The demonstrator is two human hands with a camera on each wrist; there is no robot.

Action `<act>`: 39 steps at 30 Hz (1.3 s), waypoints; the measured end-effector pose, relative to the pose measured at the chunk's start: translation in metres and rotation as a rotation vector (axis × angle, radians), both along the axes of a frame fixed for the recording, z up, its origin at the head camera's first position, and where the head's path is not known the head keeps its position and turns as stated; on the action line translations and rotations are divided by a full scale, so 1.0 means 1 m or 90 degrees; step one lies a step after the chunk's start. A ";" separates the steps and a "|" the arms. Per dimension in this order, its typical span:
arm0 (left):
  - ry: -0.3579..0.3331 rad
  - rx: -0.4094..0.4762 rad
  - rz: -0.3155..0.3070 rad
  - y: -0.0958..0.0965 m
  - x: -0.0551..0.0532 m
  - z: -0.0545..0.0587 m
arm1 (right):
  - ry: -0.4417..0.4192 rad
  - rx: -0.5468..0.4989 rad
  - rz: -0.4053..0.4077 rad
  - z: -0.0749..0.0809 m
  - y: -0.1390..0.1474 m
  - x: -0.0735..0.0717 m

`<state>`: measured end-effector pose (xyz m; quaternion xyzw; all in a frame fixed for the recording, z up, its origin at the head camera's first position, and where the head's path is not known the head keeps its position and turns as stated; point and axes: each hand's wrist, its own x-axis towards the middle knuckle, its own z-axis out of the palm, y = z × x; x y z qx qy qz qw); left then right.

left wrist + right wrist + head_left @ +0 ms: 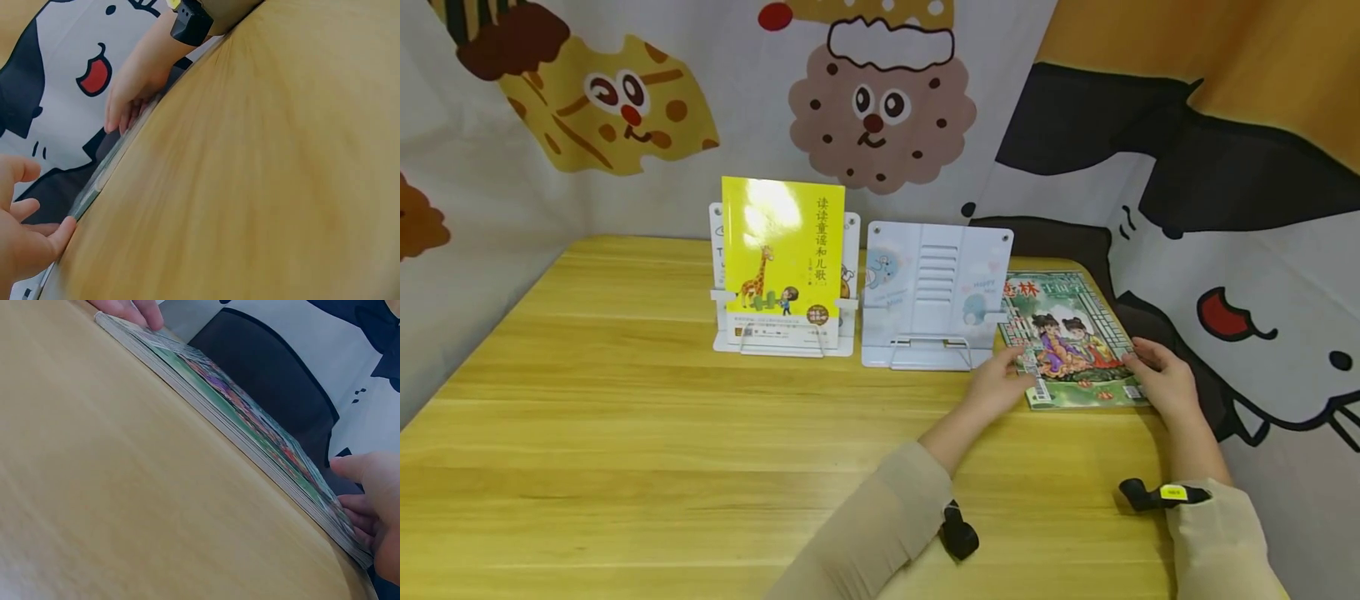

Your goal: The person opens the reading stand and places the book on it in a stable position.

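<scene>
A magazine (1078, 342) with a green cover and two drawn children in robes lies at the right end of the table; its thick page edges (250, 450) show in the right wrist view. My left hand (1000, 385) is at its left edge, fingertips right at the spine and fingers loosely spread. On the opposite side my right hand (1167, 383) touches the right edge. In the right wrist view the thumb of the right hand (381, 506) stands up away from the cover while the other fingers lie along the edge.
Left of the magazine stands a white book stand (958, 321) with a wire holder. Beside it, a second stand (718, 333) bears a yellow book (786, 250) with a giraffe. A cartoon-printed curtain (737, 108) hangs behind the wooden table (625, 433) and along its right side.
</scene>
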<state>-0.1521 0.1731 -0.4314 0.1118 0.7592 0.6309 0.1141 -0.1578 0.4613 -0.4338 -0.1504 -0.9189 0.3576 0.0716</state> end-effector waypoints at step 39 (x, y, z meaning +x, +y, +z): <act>-0.019 0.109 -0.039 0.015 0.004 -0.011 | -0.086 -0.050 -0.046 0.014 -0.011 0.005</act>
